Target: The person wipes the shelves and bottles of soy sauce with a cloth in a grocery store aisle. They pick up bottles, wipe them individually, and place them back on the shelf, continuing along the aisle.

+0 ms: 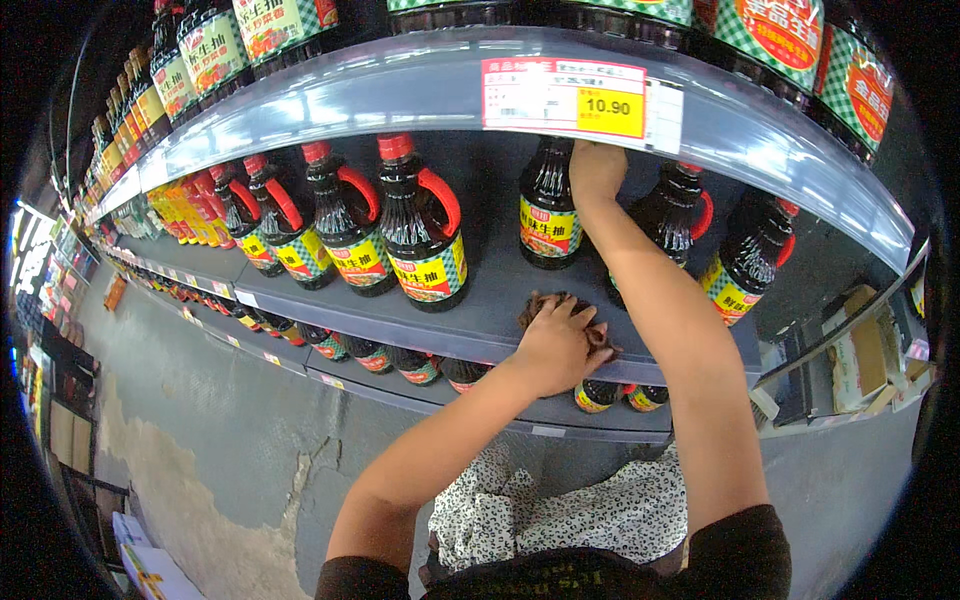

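My left hand [556, 341] presses a crumpled brown cloth [600, 341] onto the front of a dark grey shelf [480, 311]. My right hand [598, 169] reaches under the upper shelf to the top of a dark soy sauce bottle [551, 225] with a yellow label; the fingers are hidden, partly behind the shelf edge. This bottle stands upright on the shelf, behind the cloth. Left of it stand several bottles with red caps and red handles, the nearest one [424, 262] close to the front edge. Two more such bottles, one of them [742, 262] at the right end, are beyond my right forearm.
The upper shelf's clear front edge [337, 90] bears a price tag [562, 101] and arches over both hands. More bottles stand on it. A lower shelf [547, 431] holds small bottles [416, 367]. Cardboard boxes [859, 367] are at the right; white boxes [157, 570] at lower left.
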The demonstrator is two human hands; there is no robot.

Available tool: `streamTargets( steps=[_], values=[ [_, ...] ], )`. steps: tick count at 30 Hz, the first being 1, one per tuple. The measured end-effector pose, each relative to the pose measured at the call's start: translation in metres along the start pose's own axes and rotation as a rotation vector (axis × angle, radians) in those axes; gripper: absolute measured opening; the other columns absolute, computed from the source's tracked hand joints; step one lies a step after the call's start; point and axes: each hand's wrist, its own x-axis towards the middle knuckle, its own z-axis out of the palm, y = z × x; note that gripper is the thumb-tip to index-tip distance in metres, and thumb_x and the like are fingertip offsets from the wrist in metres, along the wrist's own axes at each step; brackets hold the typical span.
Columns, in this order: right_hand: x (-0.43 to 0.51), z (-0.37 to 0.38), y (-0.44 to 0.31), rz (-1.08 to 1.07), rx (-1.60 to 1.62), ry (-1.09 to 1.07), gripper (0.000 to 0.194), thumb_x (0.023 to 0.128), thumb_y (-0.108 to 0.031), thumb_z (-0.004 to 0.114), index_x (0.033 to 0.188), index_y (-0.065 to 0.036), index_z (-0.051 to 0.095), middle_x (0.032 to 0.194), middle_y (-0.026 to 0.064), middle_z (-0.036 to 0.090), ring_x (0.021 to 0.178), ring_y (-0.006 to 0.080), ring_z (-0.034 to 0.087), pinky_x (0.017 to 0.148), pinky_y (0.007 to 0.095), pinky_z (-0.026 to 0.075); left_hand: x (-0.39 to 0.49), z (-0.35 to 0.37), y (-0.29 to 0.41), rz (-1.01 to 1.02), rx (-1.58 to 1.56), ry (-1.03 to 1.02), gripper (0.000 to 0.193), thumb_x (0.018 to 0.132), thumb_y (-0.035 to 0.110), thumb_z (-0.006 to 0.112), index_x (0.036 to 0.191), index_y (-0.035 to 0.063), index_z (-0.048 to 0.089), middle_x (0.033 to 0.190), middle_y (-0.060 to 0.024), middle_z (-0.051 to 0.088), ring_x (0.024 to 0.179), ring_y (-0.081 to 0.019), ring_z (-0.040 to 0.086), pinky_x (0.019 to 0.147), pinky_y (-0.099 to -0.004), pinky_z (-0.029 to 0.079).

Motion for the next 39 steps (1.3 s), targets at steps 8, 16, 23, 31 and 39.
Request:
streamTargets(
  steps=[8,16,23,31,39],
  values=[
    [0.016,0.011,0.022,-0.129,-0.124,0.013,0.023,0.089,-0.019,0.049,0.100,-0.004,0.063,0.094,0.0168,0.065,0.080,0.0330,0.063,0.070,0.0422,0.052,0.039,0.027,-0.050,-0.132,-0.047,-0.201,0.038,0.091,0.033,0.047,0.122,0.0127,0.055,0.128,-0.0031,0.053,0.120,-0.0261,0.046,0.101,-0.0421,0.035],
    [0.005,-0.003,0.009,0.089,-0.172,-0.158,0.023,0.087,-0.018,0.050,0.096,-0.003,0.065,0.088,0.0204,0.065,0.083,0.0394,0.061,0.073,0.0469,0.049,0.030,0.008,-0.065,-0.296,-0.208,-0.057,0.064,0.080,0.033,0.064,0.134,0.0066,0.040,0.125,-0.0156,0.052,0.122,-0.0312,0.045,0.103,-0.0443,0.034],
    [0.011,-0.024,-0.013,0.213,0.243,-0.133,0.028,0.091,-0.017,0.047,0.110,-0.001,0.059,0.108,0.0162,0.062,0.102,0.0309,0.057,0.086,0.0382,0.043,-0.014,0.005,-0.069,-0.630,-0.261,0.082,0.100,0.065,0.032,0.077,0.135,-0.0086,0.018,0.132,-0.0296,0.038,0.125,-0.0406,0.038,0.105,-0.0466,0.031],
    [0.001,-0.056,-0.031,0.772,0.693,-0.201,0.029,0.092,-0.029,0.050,0.084,-0.001,0.054,0.067,0.0072,0.049,0.053,0.0181,0.044,0.046,0.0319,0.033,-0.020,-0.004,-0.066,-0.821,-0.518,0.034,0.108,0.061,0.034,0.080,0.135,-0.0082,0.014,0.138,-0.0269,0.031,0.129,-0.0364,0.034,0.108,-0.0378,0.029],
    [-0.005,-0.061,-0.024,0.567,0.392,-0.225,0.040,0.092,-0.029,0.045,0.081,0.007,0.059,0.081,0.0197,0.062,0.073,0.0302,0.058,0.066,0.0392,0.044,-0.010,0.013,-0.060,-0.802,-0.294,0.107,0.089,0.070,0.027,0.075,0.131,-0.0086,0.021,0.139,-0.0276,0.030,0.131,-0.0379,0.031,0.109,-0.0434,0.026]
  ],
)
